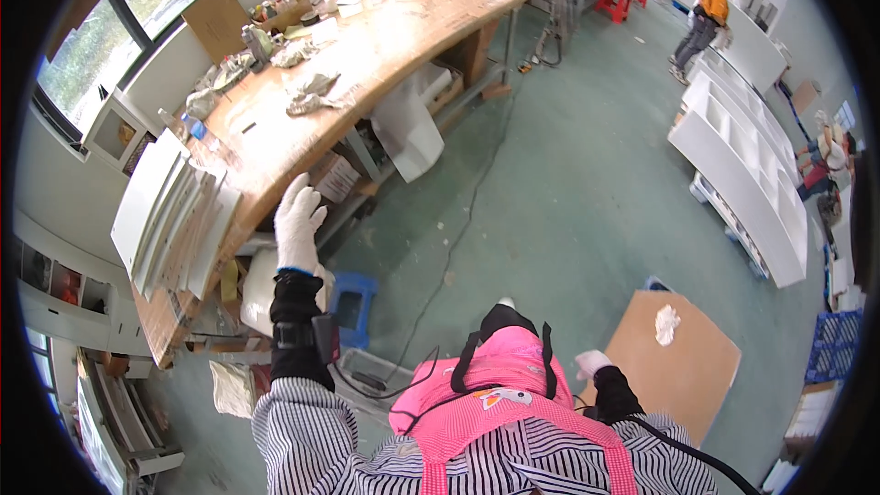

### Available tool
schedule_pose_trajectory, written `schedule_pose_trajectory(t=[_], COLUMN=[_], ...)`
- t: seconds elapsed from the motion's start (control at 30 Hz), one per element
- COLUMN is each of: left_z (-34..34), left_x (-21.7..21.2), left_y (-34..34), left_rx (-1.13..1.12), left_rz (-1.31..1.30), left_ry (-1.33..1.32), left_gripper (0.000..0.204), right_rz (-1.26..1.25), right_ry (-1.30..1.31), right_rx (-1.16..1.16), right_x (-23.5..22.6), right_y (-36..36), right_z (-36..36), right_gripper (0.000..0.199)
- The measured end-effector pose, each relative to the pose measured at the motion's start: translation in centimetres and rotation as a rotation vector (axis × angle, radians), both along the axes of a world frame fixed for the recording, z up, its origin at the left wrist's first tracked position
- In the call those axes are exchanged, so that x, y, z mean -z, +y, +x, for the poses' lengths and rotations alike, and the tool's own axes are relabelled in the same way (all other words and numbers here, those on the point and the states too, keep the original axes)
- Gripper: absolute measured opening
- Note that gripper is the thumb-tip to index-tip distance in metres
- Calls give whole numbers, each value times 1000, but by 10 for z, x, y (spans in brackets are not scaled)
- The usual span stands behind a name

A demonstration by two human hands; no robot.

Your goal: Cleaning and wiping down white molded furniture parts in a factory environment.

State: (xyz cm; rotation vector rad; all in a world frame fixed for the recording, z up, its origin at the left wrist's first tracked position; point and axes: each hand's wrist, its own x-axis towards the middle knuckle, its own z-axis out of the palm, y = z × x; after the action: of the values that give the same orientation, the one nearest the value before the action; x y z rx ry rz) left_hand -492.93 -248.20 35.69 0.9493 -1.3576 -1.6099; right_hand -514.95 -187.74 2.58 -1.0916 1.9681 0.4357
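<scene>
My left hand (298, 223), in a white knit glove, reaches forward near the front edge of the long wooden workbench (403, 32). Its fingers are stretched out, and nothing shows in them. A stack of white panels (174, 220) lies on the bench's near end, left of that hand. My right hand (594, 364), low beside my pink apron (495, 380), is near a brown board (683, 371) with a crumpled white cloth (667, 323) on it. The fingers of the right hand are too small and blurred to read.
Rags (312, 96) and bottles lie along the bench. A blue stool (353, 312) stands below my left hand. A dark cable (467, 220) runs across the green floor. White shelf units (742, 165) stand at right, with a person in orange (713, 5) beyond.
</scene>
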Motion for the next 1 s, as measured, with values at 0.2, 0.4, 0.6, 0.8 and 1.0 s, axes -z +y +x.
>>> schedule_pose_trajectory(t=[0.2, 0.4, 0.6, 0.8, 1.0], left_z=[-139, -202, -305, -565, -745], left_x=[76, 119, 123, 182, 95], left_y=[-204, -368, -477, -576, -401], left_rx=[-174, -355, -316, -101, 363], left_rz=[-166, -410, -434, -1521, -1251], left_ry=[-266, -724, -1134, -498, -40], left_gripper=[31, 42, 48, 35, 33], right_rz=[184, 149, -468, -393, -139], right_ry=[-98, 64, -88, -89, 126], right_rx=[-337, -492, 736, 403, 671], right_x=[-1, -49, -147, -142, -111], right_y=[-93, -299, -503, -567, -501], right_z=[-150, -338, -410, -420, -435], right_gripper=[32, 26, 29, 32, 33])
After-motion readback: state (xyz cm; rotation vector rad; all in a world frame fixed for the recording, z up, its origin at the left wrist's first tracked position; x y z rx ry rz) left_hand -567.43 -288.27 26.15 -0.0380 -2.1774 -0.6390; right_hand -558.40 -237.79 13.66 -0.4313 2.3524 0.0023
